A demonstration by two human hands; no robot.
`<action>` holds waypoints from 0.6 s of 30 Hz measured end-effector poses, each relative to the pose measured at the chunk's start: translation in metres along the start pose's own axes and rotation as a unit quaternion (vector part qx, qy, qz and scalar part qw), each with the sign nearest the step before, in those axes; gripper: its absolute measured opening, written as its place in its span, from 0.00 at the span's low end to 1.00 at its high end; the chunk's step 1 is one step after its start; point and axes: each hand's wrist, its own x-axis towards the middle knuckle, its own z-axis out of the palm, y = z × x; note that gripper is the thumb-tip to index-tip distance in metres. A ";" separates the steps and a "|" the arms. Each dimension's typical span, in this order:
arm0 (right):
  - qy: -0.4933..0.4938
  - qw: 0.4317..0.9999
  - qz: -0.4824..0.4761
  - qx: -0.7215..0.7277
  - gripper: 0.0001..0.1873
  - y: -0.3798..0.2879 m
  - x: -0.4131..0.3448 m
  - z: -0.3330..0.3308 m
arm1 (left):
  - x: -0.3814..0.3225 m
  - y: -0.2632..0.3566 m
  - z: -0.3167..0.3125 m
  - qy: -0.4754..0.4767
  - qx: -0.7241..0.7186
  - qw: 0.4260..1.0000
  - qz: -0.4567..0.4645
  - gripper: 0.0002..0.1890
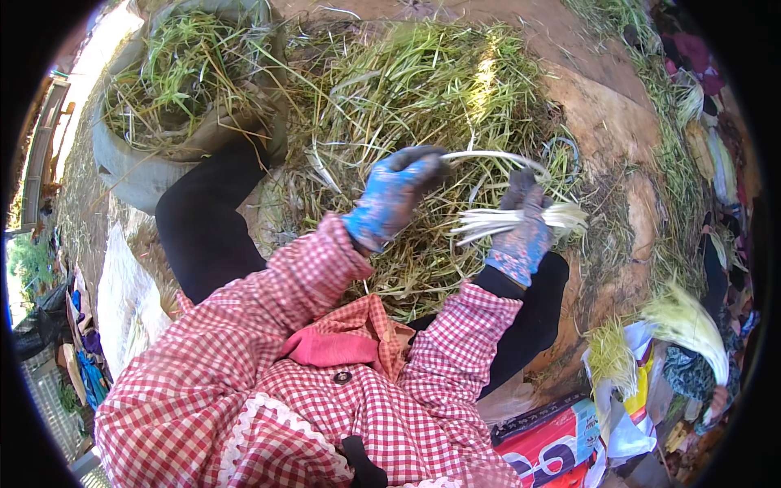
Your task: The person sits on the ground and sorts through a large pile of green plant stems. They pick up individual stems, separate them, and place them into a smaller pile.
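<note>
My left hand (399, 198), in a blue patterned glove with dark fingertips, is closed on one end of a long pale stalk (494, 154) that arches to the right. My right hand (525, 229), gloved alike, grips a small bundle of pale white-green stalks (564, 218); the arched stalk's far end reaches down near its fingers. Below both hands lies a wide heap of loose green stems and leaves (421, 91) between my knees. The left glove is somewhat blurred.
A grey tub (137, 177) of green trimmings stands at upper left by my knee. At lower right are printed plastic sacks (555, 439) and a bunch of pale stalks (695, 329) held by another person's hand. A white sheet (125, 293) lies at left.
</note>
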 end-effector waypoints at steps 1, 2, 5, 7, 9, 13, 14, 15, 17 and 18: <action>-0.017 1.000 0.016 0.011 0.09 0.006 -0.001 0.002 | 0.003 -0.008 0.021 0.038 0.087 0.994 0.045 0.11; -0.036 0.999 0.018 -0.015 0.11 0.015 0.004 -0.003 | 0.004 -0.023 0.035 0.014 0.157 0.984 0.084 0.09; -0.043 0.998 0.025 -0.023 0.13 0.022 0.014 -0.012 | -0.001 -0.068 0.050 -0.030 0.328 0.914 0.236 0.06; 0.029 1.000 0.007 0.003 0.14 0.015 0.009 -0.020 | -0.005 -0.087 0.047 -0.038 0.186 0.980 0.067 0.08; -0.023 0.993 0.042 0.110 0.15 0.021 0.017 -0.035 | 0.013 -0.076 0.022 -0.063 0.273 0.936 0.212 0.08; 0.004 0.969 0.099 0.226 0.17 0.025 0.017 -0.030 | 0.087 -0.082 -0.009 0.052 0.535 0.787 0.302 0.23; -0.015 0.967 0.095 0.235 0.17 0.031 0.022 -0.034 | 0.098 -0.080 -0.002 -0.017 0.650 0.713 0.263 0.31; 0.011 0.973 0.089 0.212 0.16 0.029 0.014 -0.019 | 0.108 -0.087 -0.002 -0.043 0.734 0.640 0.224 0.31; -0.063 0.972 0.053 0.221 0.15 0.036 0.018 -0.024 | 0.153 -0.102 -0.030 -0.076 0.739 0.669 0.029 0.26; -0.088 0.939 0.104 0.317 0.15 0.026 0.024 -0.031 | 0.159 -0.101 -0.035 -0.061 0.686 0.725 0.019 0.19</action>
